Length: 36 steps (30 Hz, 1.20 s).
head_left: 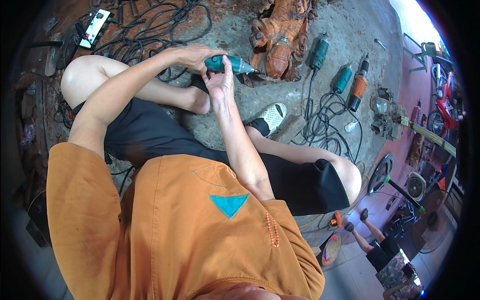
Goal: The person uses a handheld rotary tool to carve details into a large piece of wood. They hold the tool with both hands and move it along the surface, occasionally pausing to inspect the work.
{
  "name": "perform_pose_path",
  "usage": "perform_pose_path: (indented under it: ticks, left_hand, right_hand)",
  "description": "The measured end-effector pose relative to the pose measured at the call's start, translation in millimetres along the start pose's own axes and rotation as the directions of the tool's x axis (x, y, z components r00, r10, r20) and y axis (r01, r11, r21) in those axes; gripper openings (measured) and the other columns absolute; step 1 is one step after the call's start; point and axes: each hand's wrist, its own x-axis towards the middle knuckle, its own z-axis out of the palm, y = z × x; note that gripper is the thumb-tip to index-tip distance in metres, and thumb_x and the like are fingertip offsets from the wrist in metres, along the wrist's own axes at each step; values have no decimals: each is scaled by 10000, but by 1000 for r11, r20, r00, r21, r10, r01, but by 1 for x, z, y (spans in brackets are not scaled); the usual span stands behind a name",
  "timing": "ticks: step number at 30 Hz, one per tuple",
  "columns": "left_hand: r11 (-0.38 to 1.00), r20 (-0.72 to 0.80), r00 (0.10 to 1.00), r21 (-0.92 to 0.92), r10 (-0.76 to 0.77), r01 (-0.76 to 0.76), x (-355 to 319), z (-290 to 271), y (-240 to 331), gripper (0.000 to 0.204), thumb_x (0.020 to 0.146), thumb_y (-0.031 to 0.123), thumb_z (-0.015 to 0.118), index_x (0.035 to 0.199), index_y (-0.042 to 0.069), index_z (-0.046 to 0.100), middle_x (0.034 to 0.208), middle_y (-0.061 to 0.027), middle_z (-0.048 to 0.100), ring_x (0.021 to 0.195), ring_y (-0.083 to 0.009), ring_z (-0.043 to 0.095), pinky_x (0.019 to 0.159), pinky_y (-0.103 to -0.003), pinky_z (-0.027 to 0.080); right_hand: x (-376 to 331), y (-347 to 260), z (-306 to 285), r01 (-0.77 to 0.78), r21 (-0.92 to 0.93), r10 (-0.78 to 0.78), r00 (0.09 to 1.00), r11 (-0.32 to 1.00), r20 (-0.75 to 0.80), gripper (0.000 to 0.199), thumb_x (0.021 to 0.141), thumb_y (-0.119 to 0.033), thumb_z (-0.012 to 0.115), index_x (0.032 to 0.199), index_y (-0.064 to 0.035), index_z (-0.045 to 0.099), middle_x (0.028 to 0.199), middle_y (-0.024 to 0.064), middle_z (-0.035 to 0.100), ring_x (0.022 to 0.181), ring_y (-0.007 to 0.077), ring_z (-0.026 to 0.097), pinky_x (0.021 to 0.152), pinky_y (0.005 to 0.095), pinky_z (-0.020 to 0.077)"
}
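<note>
Both hands are on a teal electric die grinder (pixel 226 64) with a grey nose. My left hand (pixel 192 56) is wrapped round its rear end, with part of the fingers hidden behind the body. Below the tool, my right hand (pixel 220 84) is turned palm up, its thumb pressed along the casing near the nose. The thin bit points right at the lower end of a brown carved wood piece (pixel 281 52) lying on the floor. Whether the bit touches the wood I cannot tell.
Right of the carving lie two teal die grinders (pixel 319 53) (pixel 343 79) and an orange power tool (pixel 358 90), with tangled cords (pixel 327 117). Coiled black cables (pixel 150 30) and a white power strip (pixel 95 29) are at upper left. A patterned slipper (pixel 274 118) lies by my foot. Another person (pixel 387 260) is at lower right.
</note>
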Motion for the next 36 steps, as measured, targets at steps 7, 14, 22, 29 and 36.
perform_pose_path:
  ticks: [7, 14, 22, 29, 36]
  left_hand:
    - [998, 2, 999, 52, 44, -44, 2, 4, -4, 1050, 531, 231, 887, 1444, 120, 380, 1280, -183, 587, 1174, -373, 556, 974, -479, 465]
    - [998, 8, 999, 52, 33, -33, 0, 3, -3, 1059, 528, 240, 892, 1447, 127, 379, 1247, -187, 604, 1163, -379, 562, 961, -481, 470]
    - [998, 5, 999, 52, 46, -46, 1, 1, 3, 1065, 536, 224, 882, 1463, 160, 362, 1200, -188, 622, 1137, -382, 571, 964, -481, 464]
    - [998, 1, 999, 56, 34, -34, 1, 7, -10, 1068, 536, 195, 871, 1469, 161, 352, 1263, -174, 599, 1171, -381, 554, 992, -484, 456]
    - [999, 15, 1000, 42, -3, 3, 0, -1, 1, 1066, 546, 213, 872, 1469, 150, 343, 1322, -178, 564, 1211, -375, 533, 1025, -483, 448]
  right_hand:
    - [-1, 5, -5, 0, 32, 1, 1000, 999, -15, 729, 770, -410, 781, 1334, -103, 435, 1290, 54, 514, 1180, 225, 503, 977, 428, 426]
    - [-2, 6, -1, 14, 16, -13, 1000, 1000, -21, 721, 774, -414, 775, 1331, -104, 438, 1284, 50, 519, 1180, 227, 503, 976, 438, 426]
    - [1, 4, -6, -12, 48, 13, 1000, 999, -18, 629, 808, -397, 745, 1302, -125, 465, 1293, 31, 528, 1201, 217, 502, 1033, 471, 376]
    - [0, 11, -2, 3, 50, -1, 999, 999, -37, 648, 800, -394, 749, 1312, -123, 460, 1301, 34, 523, 1202, 214, 500, 1036, 473, 373]
    - [5, 2, -5, -28, 28, 28, 1000, 999, -2, 648, 801, -388, 749, 1316, -125, 456, 1302, 40, 519, 1202, 215, 496, 1038, 487, 364]
